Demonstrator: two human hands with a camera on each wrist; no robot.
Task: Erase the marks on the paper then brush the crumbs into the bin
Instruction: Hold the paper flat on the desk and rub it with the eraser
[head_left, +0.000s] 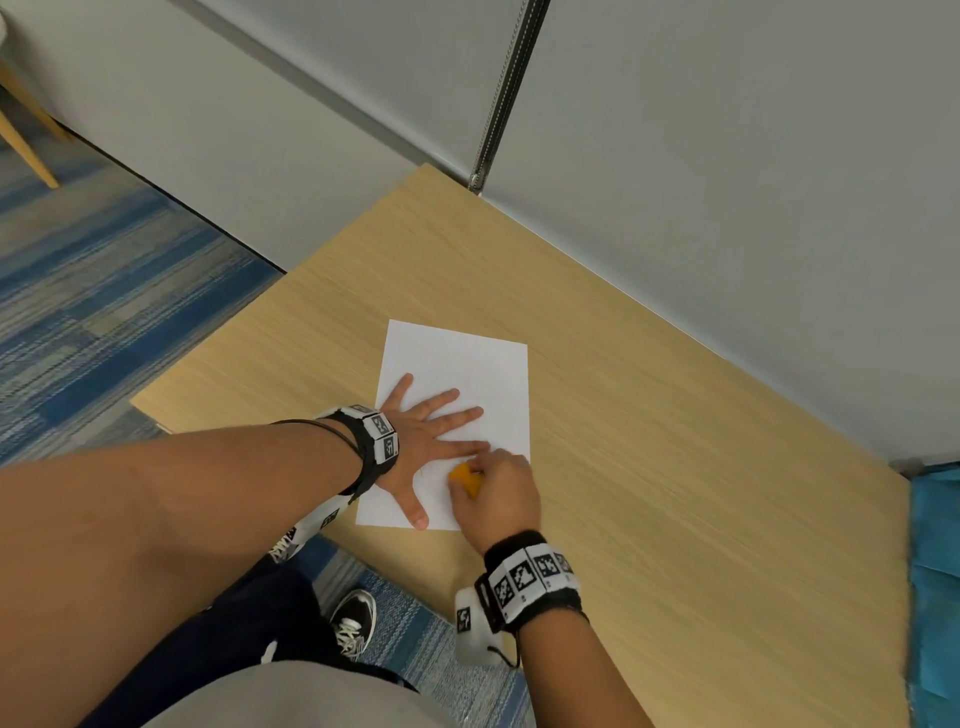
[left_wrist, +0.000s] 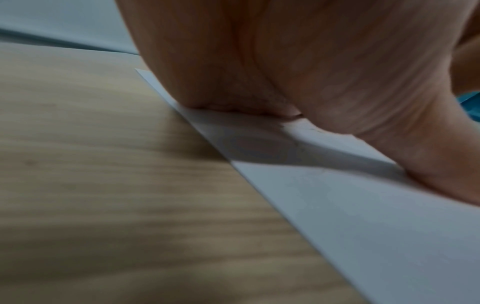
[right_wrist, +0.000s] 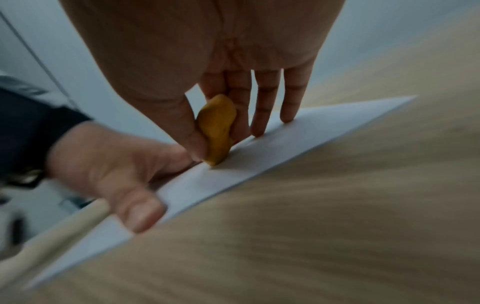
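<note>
A white sheet of paper (head_left: 488, 374) lies on the wooden table (head_left: 675, 441), near its front edge. My left hand (head_left: 431, 441) lies flat on the sheet with fingers spread, holding it down; the left wrist view shows the palm (left_wrist: 311, 72) pressed onto the paper (left_wrist: 376, 216). My right hand (head_left: 498, 493) pinches a yellow-orange eraser (head_left: 466, 478) between thumb and forefinger. In the right wrist view the eraser (right_wrist: 217, 127) stands with its tip on the paper (right_wrist: 298, 135), right beside the left hand (right_wrist: 109, 162). Only faint marks show on the sheet.
A grey wall (head_left: 727, 156) runs along the table's far side. Something blue (head_left: 935, 571) stands past the table's right end. Blue striped carpet (head_left: 104, 286) lies to the left and below, with my shoe (head_left: 356, 621) by the table's front edge.
</note>
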